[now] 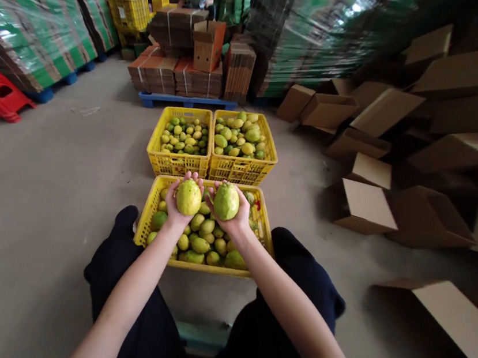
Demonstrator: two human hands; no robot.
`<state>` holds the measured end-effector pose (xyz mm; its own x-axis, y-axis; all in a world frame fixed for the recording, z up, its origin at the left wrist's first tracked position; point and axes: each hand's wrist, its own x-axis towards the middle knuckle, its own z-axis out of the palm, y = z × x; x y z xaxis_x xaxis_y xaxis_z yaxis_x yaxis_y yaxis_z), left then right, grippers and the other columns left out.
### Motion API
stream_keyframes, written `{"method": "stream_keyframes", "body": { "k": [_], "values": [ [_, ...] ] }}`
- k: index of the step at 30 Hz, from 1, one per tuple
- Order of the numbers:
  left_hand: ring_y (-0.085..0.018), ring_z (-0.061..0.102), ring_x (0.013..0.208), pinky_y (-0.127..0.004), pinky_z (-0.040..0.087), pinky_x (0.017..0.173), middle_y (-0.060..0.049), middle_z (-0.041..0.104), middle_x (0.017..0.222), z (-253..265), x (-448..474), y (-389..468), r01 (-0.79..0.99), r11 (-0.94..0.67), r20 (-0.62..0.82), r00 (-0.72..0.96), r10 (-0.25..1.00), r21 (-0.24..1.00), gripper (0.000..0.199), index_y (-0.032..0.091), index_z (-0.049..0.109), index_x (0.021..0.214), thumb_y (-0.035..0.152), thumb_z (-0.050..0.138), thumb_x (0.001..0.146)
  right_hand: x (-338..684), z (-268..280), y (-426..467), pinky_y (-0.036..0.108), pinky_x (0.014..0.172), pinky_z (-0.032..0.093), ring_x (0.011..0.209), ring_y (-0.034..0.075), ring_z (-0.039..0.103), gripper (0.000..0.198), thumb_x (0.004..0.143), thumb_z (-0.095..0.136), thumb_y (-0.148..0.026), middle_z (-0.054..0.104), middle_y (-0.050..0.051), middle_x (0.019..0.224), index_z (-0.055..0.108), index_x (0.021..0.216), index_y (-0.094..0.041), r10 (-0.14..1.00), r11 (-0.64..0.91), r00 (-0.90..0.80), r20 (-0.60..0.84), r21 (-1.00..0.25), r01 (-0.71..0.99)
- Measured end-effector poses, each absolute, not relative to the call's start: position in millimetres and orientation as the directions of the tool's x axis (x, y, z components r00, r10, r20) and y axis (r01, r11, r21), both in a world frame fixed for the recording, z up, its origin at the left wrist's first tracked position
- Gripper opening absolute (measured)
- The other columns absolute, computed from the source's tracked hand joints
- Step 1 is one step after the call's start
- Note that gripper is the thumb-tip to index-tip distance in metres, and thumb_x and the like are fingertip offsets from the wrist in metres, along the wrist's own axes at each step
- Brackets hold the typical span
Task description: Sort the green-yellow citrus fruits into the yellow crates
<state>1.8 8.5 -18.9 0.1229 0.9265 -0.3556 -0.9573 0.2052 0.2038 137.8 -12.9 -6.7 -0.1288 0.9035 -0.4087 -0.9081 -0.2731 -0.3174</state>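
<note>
Two fruits cupped side by side, one in each of my hands, above the near crate.
My bare forearms reach forward from the near left and near right, angling inward between my dark-trousered knees [306,269]. My left hand [174,211] is turned palm up, cradling a rounded yellow fruit with a bumpy top [188,198], its fingers spread behind it. My right hand [242,216], just beside it and slightly nearer, grasps a rounded yellow-green fruit [226,201], fingers curved around its left and far sides, thumb on the right. Both fruits sit over the yellow slatted plastic crate [210,268], which holds more green and yellow fruit [200,245]. Beyond it stand two filled yellow plastic crates [244,168], side by side.
</note>
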Motion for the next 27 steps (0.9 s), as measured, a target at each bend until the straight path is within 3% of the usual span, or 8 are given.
{"method": "stream_keyframes", "body": {
  "k": [7,15,22,25,27],
  "values": [
    [-0.019,0.076,0.087,-0.029,0.06,0.084,-0.009,0.078,0.094,-19.8,5.5,6.0,-0.983,0.145,-0.423,0.085,0.902,0.111,0.041,0.013,0.066,0.125,0.019,0.044,0.091,141.4,-11.5,-12.6,0.049,0.099,0.057,0.082,0.022,0.074,0.027,0.094,0.045,-0.034,0.077,0.003,0.081,0.068,0.092,-0.022,0.877,-0.285,-0.12,-0.465,-0.304,-0.909],
    [-0.019,0.076,0.094,-0.03,0.06,0.089,-0.006,0.079,0.098,-28.4,7.3,3.8,-0.968,0.192,-0.411,0.111,0.905,0.162,0.039,0.016,0.067,0.124,0.02,0.045,0.092,143.4,-15.6,-12.0,0.048,0.098,0.058,0.091,0.023,0.075,0.022,0.091,0.05,-0.033,0.078,0.003,0.084,0.068,0.096,-0.022,0.91,-0.26,-0.115,-0.399,-0.333,-0.906],
    [-0.021,0.076,0.094,-0.032,0.061,0.086,-0.008,0.079,0.097,-30.0,4.9,15.2,-0.976,0.138,-0.365,0.067,0.929,0.171,0.036,0.018,0.067,0.121,0.021,0.043,0.094,144.3,-5.2,-13.3,0.046,0.093,0.061,0.09,0.023,0.075,0.03,0.095,0.044,-0.036,0.079,0.006,0.088,0.067,0.104,-0.019,0.909,-0.273,-0.146,-0.391,-0.291,-0.917],
    [-0.022,0.076,0.094,-0.036,0.063,0.084,-0.007,0.078,0.096,-37.9,5.3,14.3,-0.959,0.174,-0.446,0.058,0.893,0.222,0.031,0.021,0.067,0.114,0.029,0.043,0.096,150.4,-3.2,-9.7,0.045,0.089,0.063,0.087,0.023,0.075,0.028,0.092,0.048,-0.035,0.078,0.006,0.086,0.066,0.105,-0.019,0.912,-0.268,-0.132,-0.39,-0.319,-0.909],
    [-0.022,0.076,0.089,-0.034,0.064,0.078,-0.007,0.076,0.091,-45.3,7.9,7.8,-0.93,0.272,-0.556,0.094,0.826,0.246,0.025,0.021,0.067,0.107,0.031,0.046,0.097,156.8,-5.7,-5.5,0.042,0.085,0.064,0.084,0.022,0.075,0.024,0.09,0.051,-0.036,0.076,0.004,0.082,0.064,0.102,-0.02,0.908,-0.273,-0.087,-0.409,-0.421,-0.865]
  ]
}}
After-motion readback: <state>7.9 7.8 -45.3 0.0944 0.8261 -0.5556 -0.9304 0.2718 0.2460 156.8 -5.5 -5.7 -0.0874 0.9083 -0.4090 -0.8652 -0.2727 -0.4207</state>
